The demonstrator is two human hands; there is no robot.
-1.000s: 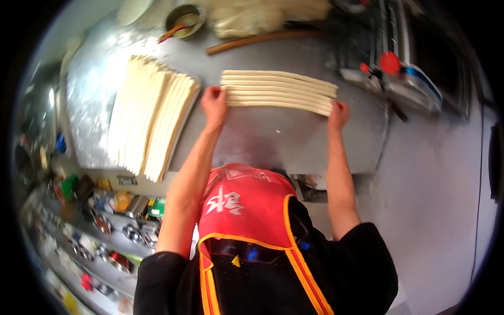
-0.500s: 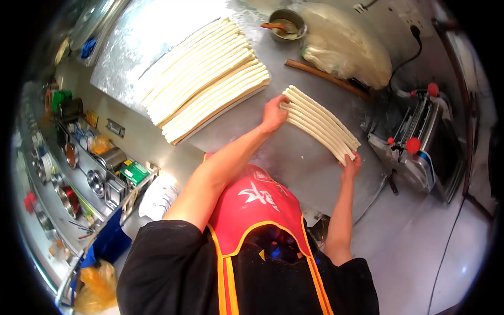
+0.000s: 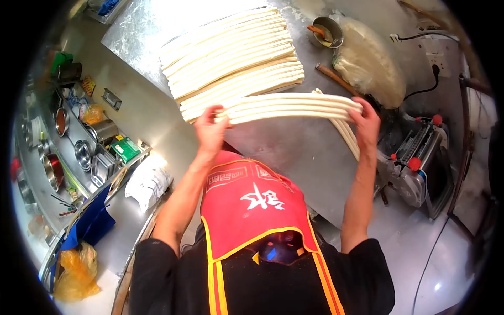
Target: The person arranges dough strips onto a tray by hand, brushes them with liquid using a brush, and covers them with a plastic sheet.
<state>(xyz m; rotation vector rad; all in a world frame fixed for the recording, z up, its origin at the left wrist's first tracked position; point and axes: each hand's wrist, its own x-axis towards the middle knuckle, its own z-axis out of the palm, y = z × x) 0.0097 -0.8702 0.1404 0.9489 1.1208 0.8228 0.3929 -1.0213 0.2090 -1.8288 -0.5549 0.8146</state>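
Several long dough strips hang side by side between my hands, lifted off the steel table. My left hand is closed on their left end, close to the front edge of the dough strips laid in rows on a board. Closed on the right end of the same strips is my right hand. A few other strips lie on the table beneath and beside the held ones, partly hidden by them and by my right arm.
A metal pot with an orange-handled tool stands at the back, beside covered dough and a wooden rod. At the right is a machine with red knobs. Shelves with metal pans run along the left.
The view has turned. My hands have lifted part of the group of strips and carried it left toward the rows on the board, while a few strips stay on the table.
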